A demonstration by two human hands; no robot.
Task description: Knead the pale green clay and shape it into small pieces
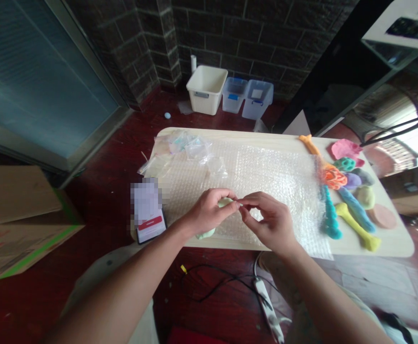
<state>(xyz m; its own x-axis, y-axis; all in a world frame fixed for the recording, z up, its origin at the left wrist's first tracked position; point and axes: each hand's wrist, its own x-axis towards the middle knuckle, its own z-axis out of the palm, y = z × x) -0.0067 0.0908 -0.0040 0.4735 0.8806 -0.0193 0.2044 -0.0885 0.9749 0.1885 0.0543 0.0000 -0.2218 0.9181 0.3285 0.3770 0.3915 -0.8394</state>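
Note:
My left hand [212, 208] is closed around a piece of pale green modelling clay [225, 202], which shows between thumb and forefinger. The fingertips of my right hand [269, 220] meet those of the left and pinch a small pale bit at the clay's end. Both hands are above a sheet of bubble wrap [277, 177] spread over the table. Another pale green clay lump [206, 234] lies under my left wrist, partly hidden by it.
Shaped clay pieces lie at the table's right, among them a yellow bone shape [357, 227], a teal twist [331, 215] and an orange bundle [334, 177]. Clear plastic bags [194, 148] lie back left. A phone [151, 227] rests at the left edge; a power strip [268, 306] lies below.

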